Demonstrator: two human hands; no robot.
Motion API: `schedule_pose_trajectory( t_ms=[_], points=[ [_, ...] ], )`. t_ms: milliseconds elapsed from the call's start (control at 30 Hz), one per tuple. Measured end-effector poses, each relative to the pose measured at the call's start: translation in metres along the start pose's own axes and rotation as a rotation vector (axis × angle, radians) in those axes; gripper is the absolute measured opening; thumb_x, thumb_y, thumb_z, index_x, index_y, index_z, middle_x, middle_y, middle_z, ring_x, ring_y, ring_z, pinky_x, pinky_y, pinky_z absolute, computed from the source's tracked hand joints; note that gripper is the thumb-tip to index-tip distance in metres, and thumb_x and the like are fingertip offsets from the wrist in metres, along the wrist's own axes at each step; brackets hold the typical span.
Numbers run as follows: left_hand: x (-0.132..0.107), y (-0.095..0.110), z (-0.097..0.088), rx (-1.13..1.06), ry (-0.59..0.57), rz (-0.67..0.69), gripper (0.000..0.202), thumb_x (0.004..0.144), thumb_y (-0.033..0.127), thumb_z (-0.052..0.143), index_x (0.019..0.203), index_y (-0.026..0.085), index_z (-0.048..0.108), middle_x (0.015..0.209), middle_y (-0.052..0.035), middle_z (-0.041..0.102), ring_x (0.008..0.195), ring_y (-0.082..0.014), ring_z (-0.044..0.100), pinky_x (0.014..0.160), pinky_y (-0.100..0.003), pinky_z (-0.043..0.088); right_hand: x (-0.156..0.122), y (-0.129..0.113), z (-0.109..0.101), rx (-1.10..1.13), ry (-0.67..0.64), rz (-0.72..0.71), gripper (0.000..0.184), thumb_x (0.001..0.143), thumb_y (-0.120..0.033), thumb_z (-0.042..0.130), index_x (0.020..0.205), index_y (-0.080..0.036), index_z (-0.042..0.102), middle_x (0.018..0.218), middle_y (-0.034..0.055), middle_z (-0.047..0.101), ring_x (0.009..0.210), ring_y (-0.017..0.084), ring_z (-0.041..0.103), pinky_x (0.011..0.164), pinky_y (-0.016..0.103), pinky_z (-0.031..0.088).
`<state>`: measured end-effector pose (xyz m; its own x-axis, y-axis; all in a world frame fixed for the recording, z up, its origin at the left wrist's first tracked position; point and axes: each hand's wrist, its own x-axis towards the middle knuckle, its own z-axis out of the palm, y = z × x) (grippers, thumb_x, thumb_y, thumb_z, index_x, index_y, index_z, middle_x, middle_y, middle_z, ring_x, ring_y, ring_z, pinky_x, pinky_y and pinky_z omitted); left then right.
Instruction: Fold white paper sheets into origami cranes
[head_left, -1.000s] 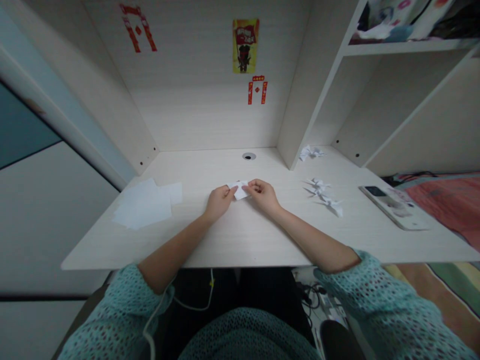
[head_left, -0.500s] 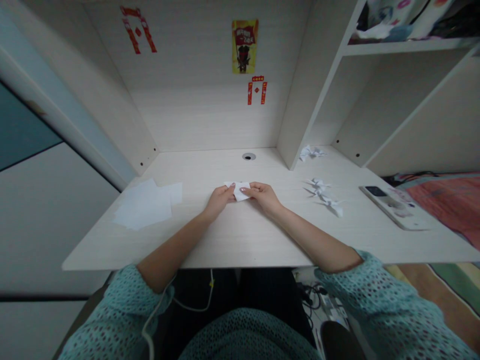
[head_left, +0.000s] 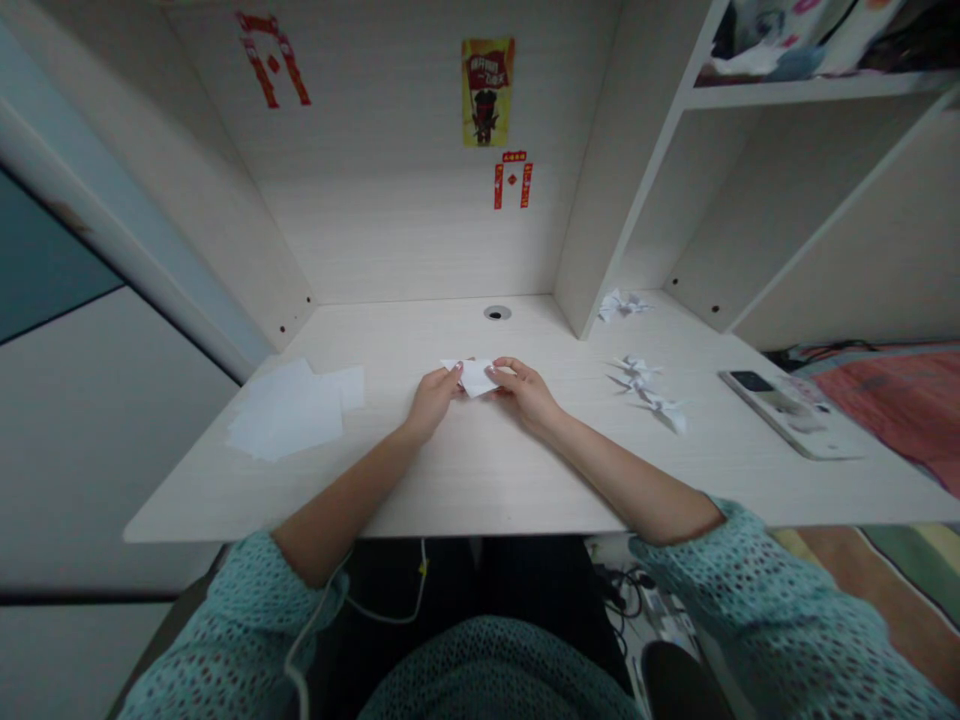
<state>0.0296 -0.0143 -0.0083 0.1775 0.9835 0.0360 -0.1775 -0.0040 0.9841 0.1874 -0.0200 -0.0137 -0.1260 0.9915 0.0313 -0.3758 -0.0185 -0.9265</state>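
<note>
A pale worktop (head_left: 480,480) stood against a matching back panel (head_left: 390,220), with side walls rising at either end. At the left of the panel was a red gate-shaped sticker (head_left: 274,60); below it on the worktop lay a loose, overlapping pile of white sheets (head_left: 289,415). Next came the left hand (head_left: 433,403), closed in a pinch, its thumb on top of the near end of a small folded white paper (head_left: 477,378). That paper was held between both hands near the middle of the worktop, just in front of the round cable hole (head_left: 496,313); whether it touched the surface could not be told. The right hand (head_left: 529,392) pinched its other end, thumb over it and fingers bent. Further right, pointed folded paper pieces (head_left: 636,375) lay in a row, with more white pieces (head_left: 622,305) behind, beside the upright divider (head_left: 637,160). Beyond them lay a flat white object with a dark patch (head_left: 787,415), then a red cloth (head_left: 900,400).
</note>
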Motion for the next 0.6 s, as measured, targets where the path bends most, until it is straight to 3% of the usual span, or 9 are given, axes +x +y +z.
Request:
schedule_pose_trajectory(
  t_ms=[100, 167, 267, 400, 500, 600],
  points=[
    [0.000, 0.005, -0.002, -0.013, 0.038, -0.056, 0.049, 0.076, 0.046, 0.060, 0.110, 0.010, 0.061, 0.100, -0.0129, 0.068, 0.090, -0.0214, 0.064, 0.086, -0.035, 0.045, -0.001, -0.004, -0.001, -0.048, -0.042, -0.069, 0.033, 0.070, -0.037, 0.063, 0.099, -0.023, 0.054, 0.072, -0.0011, 0.063, 0.063, 0.014, 0.057, 0.057, 0.026, 0.043],
    [0.000, 0.006, -0.004, -0.006, 0.043, -0.113, 0.046, 0.077, 0.044, 0.059, 0.109, 0.011, 0.062, 0.101, -0.0136, 0.068, 0.086, -0.0203, 0.065, 0.085, -0.034, 0.045, -0.003, -0.007, -0.002, -0.186, -0.102, -0.191, 0.035, 0.075, -0.033, 0.057, 0.109, -0.023, 0.054, 0.074, -0.0001, 0.063, 0.067, 0.015, 0.058, 0.058, 0.026, 0.043],
    [0.000, 0.005, -0.006, 0.002, 0.040, -0.164, 0.041, 0.077, 0.041, 0.060, 0.103, 0.011, 0.064, 0.100, -0.0142, 0.068, 0.082, -0.0192, 0.065, 0.082, -0.034, 0.046, -0.006, -0.010, -0.004, -0.527, -0.132, -0.451, 0.034, 0.077, -0.025, 0.054, 0.111, -0.023, 0.058, 0.085, 0.0031, 0.063, 0.076, 0.016, 0.055, 0.063, 0.027, 0.042],
    [0.000, 0.004, -0.005, 0.028, 0.028, -0.187, 0.033, 0.076, 0.038, 0.061, 0.093, 0.009, 0.065, 0.092, -0.0131, 0.070, 0.077, -0.0181, 0.065, 0.079, -0.033, 0.048, -0.008, -0.011, -0.008, -0.967, -0.064, -0.731, 0.030, 0.074, -0.019, 0.060, 0.103, -0.026, 0.066, 0.095, 0.0067, 0.055, 0.090, 0.021, 0.049, 0.074, 0.034, 0.043],
    [-0.003, 0.008, -0.003, 0.042, -0.019, -0.201, 0.036, 0.076, 0.040, 0.061, 0.095, 0.010, 0.066, 0.092, -0.0121, 0.070, 0.078, -0.0184, 0.065, 0.081, -0.034, 0.047, -0.007, -0.010, -0.010, -1.092, -0.048, -0.813, 0.029, 0.074, -0.019, 0.063, 0.101, -0.029, 0.068, 0.097, 0.0060, 0.055, 0.090, 0.021, 0.048, 0.080, 0.037, 0.042],
    [-0.006, 0.013, 0.000, 0.014, -0.096, -0.163, 0.046, 0.077, 0.046, 0.058, 0.109, 0.013, 0.063, 0.102, -0.0113, 0.068, 0.088, -0.0198, 0.064, 0.086, -0.036, 0.046, -0.005, -0.008, -0.012, -1.094, 0.001, -0.825, 0.026, 0.077, -0.018, 0.060, 0.099, -0.029, 0.069, 0.091, 0.0043, 0.061, 0.087, 0.020, 0.049, 0.080, 0.037, 0.043]
  ],
)
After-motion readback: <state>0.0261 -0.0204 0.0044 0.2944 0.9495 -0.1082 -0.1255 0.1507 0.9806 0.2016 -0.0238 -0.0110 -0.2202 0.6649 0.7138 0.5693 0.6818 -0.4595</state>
